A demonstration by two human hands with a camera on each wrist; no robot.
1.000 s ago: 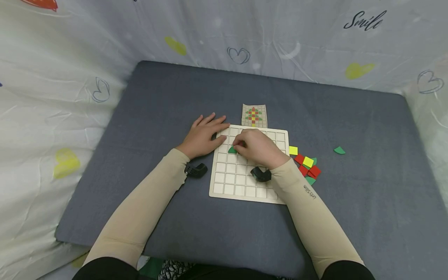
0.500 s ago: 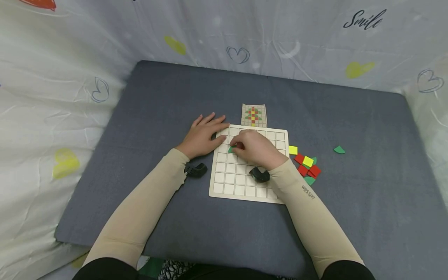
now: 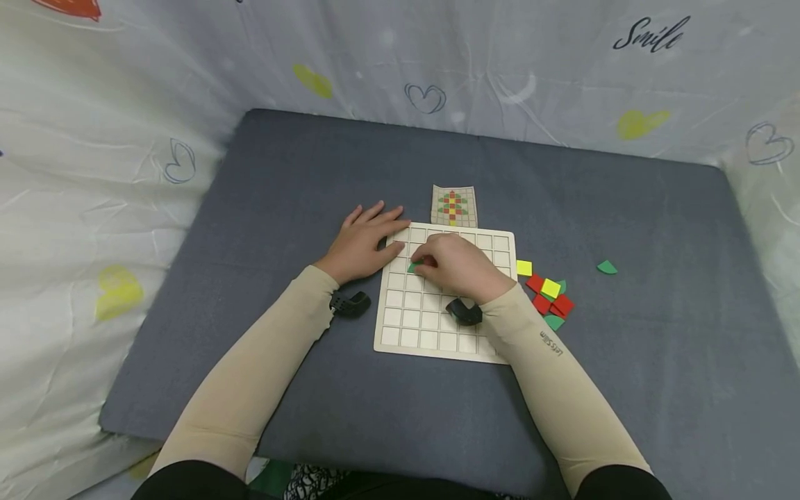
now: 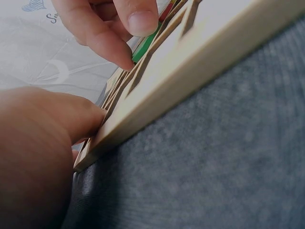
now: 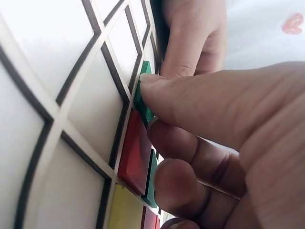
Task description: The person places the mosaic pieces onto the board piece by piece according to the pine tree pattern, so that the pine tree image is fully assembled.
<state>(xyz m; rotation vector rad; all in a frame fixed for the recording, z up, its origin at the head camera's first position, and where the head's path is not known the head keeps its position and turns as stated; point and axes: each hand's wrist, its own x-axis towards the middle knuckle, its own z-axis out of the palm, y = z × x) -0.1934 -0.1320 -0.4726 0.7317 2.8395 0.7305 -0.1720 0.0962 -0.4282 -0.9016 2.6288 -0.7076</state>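
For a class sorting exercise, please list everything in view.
Board: one, pale, on table.
Card: one, beige, beyond board.
Loose squares: two yellow, three or more red, right of board.
Loose green pieces: at least three, right of board.
Placed pieces: count unclear; red, yellow, green; on board.
Table: one, grey, beneath board.
Curtain: one, whitish, around table.
Sleeves: two beige, two black, foreground.
Wrist cameras: two, black, by sleeves.
Left hand: one, at board's left edge.
Right hand: one, over board, fingers pinching green piece.

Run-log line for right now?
left hand: touches left edge of grid board | right hand: pinches green piece | loose tiles: right of board | pattern card: beyond board
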